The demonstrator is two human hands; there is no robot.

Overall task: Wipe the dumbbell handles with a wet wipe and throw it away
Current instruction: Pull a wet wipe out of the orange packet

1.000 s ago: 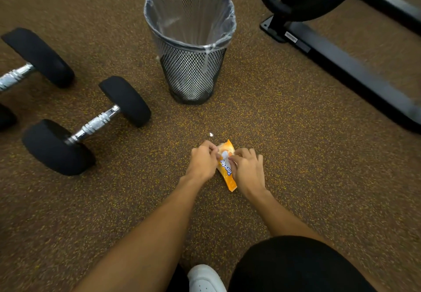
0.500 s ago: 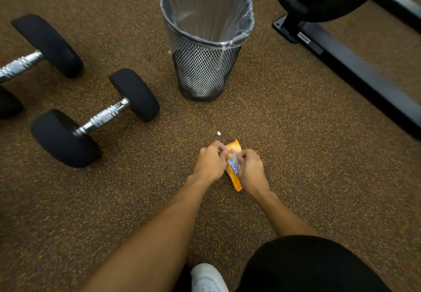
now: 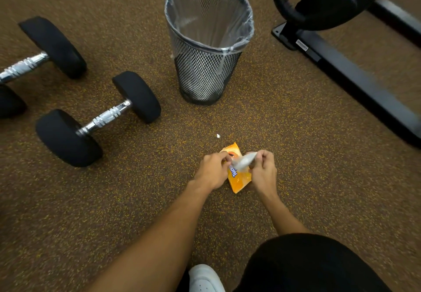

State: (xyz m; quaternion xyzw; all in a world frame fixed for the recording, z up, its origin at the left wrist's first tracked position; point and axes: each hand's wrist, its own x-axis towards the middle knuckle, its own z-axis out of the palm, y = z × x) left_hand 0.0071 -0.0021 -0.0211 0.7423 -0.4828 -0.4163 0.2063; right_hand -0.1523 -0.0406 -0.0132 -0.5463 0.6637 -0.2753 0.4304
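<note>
An orange wet wipe pack [image 3: 237,179] lies on the speckled brown floor in front of me. My left hand [image 3: 213,169] pinches the pack's left side near its top. My right hand [image 3: 262,169] grips a white wet wipe [image 3: 243,161] that stretches out of the pack's opening. A black dumbbell with a chrome handle [image 3: 106,118] lies to the left. A second dumbbell [image 3: 22,67] lies further left, partly cut off by the frame edge. A black mesh bin with a clear liner [image 3: 208,41] stands upright beyond the pack.
A black weight plate [image 3: 323,0] hangs on a black metal rack base [image 3: 355,79] at the upper right. A tiny white scrap [image 3: 218,135] lies on the floor just past the pack. My dark-clad knee [image 3: 307,264] and white shoe [image 3: 205,278] fill the bottom edge.
My right hand has lifted away from the pack's opening, drawing a white wipe out of it. The view has shifted slightly, so the bin and dumbbells sit further right.
</note>
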